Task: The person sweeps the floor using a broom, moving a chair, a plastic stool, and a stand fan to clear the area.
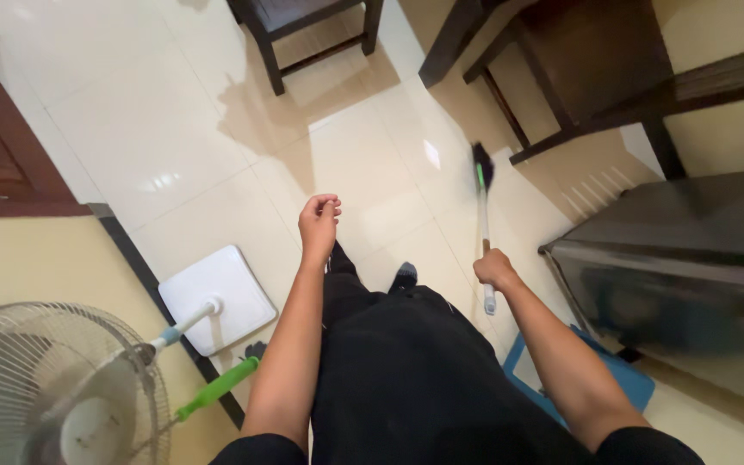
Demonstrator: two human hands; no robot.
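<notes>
Standing fan (53, 387), white fan base (217, 297), dark wooden chairs (307, 34), blue mat (622, 379).

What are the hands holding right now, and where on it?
The right hand grips a broom near the top of its handle. The left hand is loosely curled and holds nothing.
</notes>
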